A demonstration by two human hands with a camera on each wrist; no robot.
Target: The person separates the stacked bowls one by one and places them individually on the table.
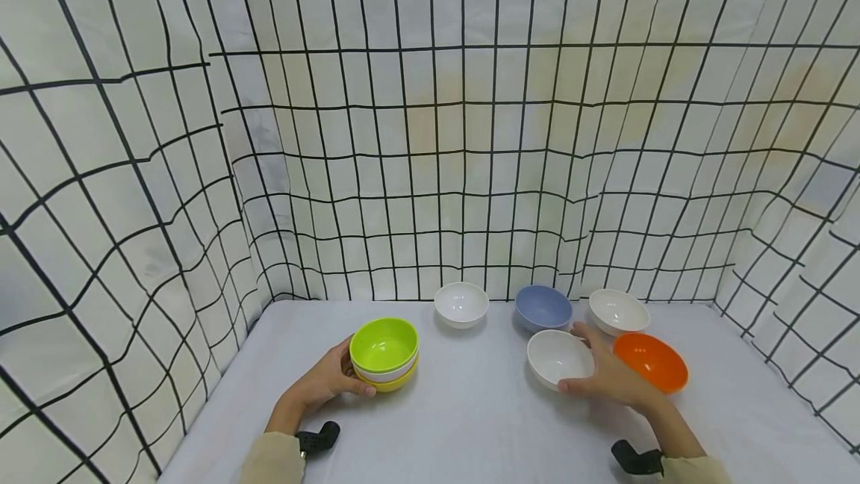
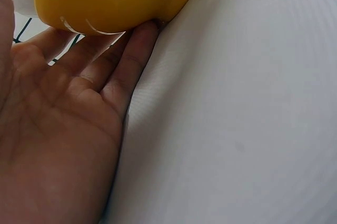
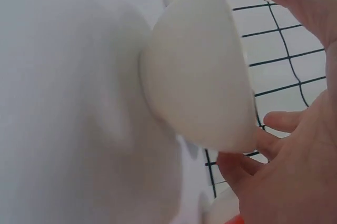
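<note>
On the left stands a stack of bowls: a lime green bowl (image 1: 384, 345) on top, a white one under it, and a yellow bowl (image 2: 116, 0) at the bottom. My left hand (image 1: 336, 373) holds this stack from its left side, thumb in front, fingers around the back. In the left wrist view fingertips touch the yellow bowl low down, close to the cloth. Farther right, my right hand (image 1: 608, 372) spans the right side of a white bowl (image 1: 556, 357), thumb at the near rim and fingers at the far rim. The right wrist view shows fingertips against that white bowl's (image 3: 197, 71) rim.
An orange bowl (image 1: 650, 361) sits just right of my right hand. Along the back stand a white bowl (image 1: 461, 305), a blue bowl (image 1: 543, 308) and another white bowl (image 1: 618, 311). A white cloth (image 1: 463, 424) covers the table, with a grid-patterned curtain (image 1: 416, 133) behind.
</note>
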